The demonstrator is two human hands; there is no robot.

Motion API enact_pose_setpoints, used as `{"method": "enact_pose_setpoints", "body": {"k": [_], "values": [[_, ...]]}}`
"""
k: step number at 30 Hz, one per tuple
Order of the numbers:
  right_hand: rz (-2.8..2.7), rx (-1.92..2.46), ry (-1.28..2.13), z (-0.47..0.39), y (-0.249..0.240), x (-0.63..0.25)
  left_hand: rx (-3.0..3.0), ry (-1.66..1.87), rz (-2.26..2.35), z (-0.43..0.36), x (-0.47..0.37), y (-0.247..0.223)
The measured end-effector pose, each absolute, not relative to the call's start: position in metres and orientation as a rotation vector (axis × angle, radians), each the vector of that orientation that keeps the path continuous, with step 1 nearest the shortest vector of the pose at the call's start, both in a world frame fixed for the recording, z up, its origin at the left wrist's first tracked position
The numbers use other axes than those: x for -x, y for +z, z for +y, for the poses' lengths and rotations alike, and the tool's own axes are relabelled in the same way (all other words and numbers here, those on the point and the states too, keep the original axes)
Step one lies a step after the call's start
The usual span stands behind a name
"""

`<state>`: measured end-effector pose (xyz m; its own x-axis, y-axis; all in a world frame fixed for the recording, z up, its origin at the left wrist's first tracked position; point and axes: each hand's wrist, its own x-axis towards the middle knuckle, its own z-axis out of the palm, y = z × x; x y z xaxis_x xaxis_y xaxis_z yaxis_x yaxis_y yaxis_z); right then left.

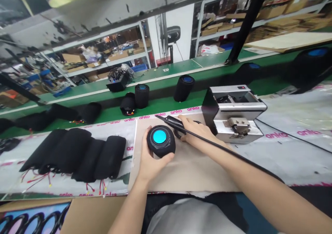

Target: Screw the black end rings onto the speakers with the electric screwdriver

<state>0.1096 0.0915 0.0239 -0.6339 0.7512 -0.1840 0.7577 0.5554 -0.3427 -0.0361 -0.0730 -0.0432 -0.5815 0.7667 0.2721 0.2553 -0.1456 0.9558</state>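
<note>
In the head view my left hand [153, 165] is wrapped round a black fabric-covered cylinder [169, 144]. A bright blue disc sits in its top, which tilts towards me. My right hand [192, 130] grips a black corded tool [175, 122] with a narrow tip pointing left, just above the cylinder's far side. The tool's black cord runs back along my right forearm. Beneath my right fingers is a dark curved part, mostly hidden, and I cannot tell whether it belongs to the tool. A beige board [192, 175] lies under both hands.
Right of the board stands a metal machine [240, 113]. Several black cylinders [77, 151] with red and yellow wire ends lie at left. More black cylinders [142, 96] stand on the green conveyor [160, 106] behind. A cardboard box [90, 213] is at the lower left.
</note>
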Motion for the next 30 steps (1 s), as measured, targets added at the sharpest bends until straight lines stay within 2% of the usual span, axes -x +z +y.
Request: {"method": "enact_pose_setpoints", "body": {"k": [6, 8, 11, 13, 16, 21, 30], "values": [[2.833, -1.603, -0.660, 0.093, 0.059, -0.124, -1.179, 1.801, 1.671, -0.072, 0.042, -0.038], [2.878, -1.604, -0.846, 0.091, 0.076, -0.137, -1.206, 1.801, 1.564, -0.070, 0.044, -0.035], [3.007, -1.173, -1.408, 0.088, 0.094, -0.153, -1.244, 1.687, 1.336, -0.067, 0.051, -0.031], [3.028, -0.787, -1.634, 0.086, 0.099, -0.156, -1.289, 1.568, 1.231, -0.066, 0.056, -0.029], [2.963, -0.542, -1.644, 0.086, 0.097, -0.148, -1.344, 1.492, 1.182, -0.066, 0.059, -0.028], [2.900, -0.462, -1.633, 0.089, 0.085, -0.143, -1.362, 1.586, 1.246, -0.075, 0.048, -0.027], [2.751, -0.814, -1.971, 0.078, 0.072, -0.170, -1.166, 1.655, 1.465, -0.089, 0.015, -0.018]]}}
